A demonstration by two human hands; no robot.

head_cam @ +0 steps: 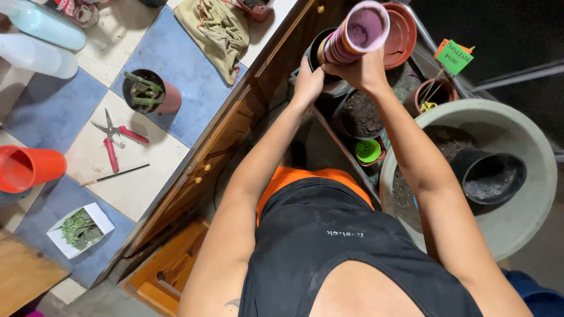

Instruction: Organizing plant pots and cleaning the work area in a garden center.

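Observation:
A stack of nested plastic pots (354,33), striped pink, purple and yellow, is held up in front of me. My right hand (361,70) grips the stack from below near its base. My left hand (308,82) rests against a black pot (318,50) just left of the stack, its fingers partly hidden behind it. Both arms reach forward over a low shelf of soil-filled pots (359,114).
A tiled counter (147,170) at left carries a pink pot with a cutting (150,91), red pruning shears (115,136), a thin stick, an orange cup (26,168), a white tray of leaves (80,229) and a cloth (214,29). A big grey tub (517,170) holding soil and a black pot stands right.

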